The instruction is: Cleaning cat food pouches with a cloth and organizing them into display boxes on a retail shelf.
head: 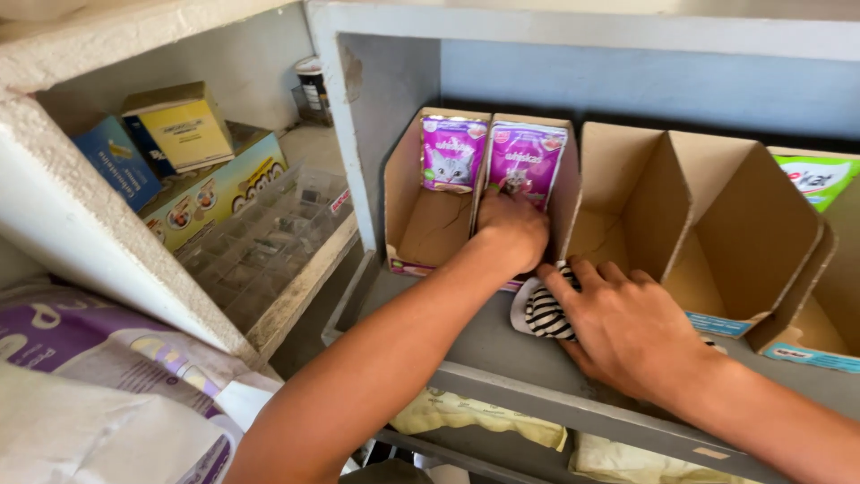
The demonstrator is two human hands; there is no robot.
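Note:
My left hand [512, 231] reaches into a cardboard display box [566, 193] on a grey shelf [502, 345] and closes around the bottom of a purple pet food pouch [526, 158] standing upright inside. A second purple pouch [453, 152] stands in the neighbouring cardboard box [400, 193] to the left. My right hand [627, 327] lies palm down on the shelf with fingers spread, pressing on a black-and-white striped cloth [542, 314] in front of the boxes.
Two open cardboard boxes [708, 224] stand to the right with nothing showing inside; a green-and-white pouch [817, 179] sits at the far right. The left shelf holds a clear plastic compartment tray [264, 242], yellow and blue boxes [179, 130] and a dark can [313, 90]. Large pet food bags [98, 376] lie lower left.

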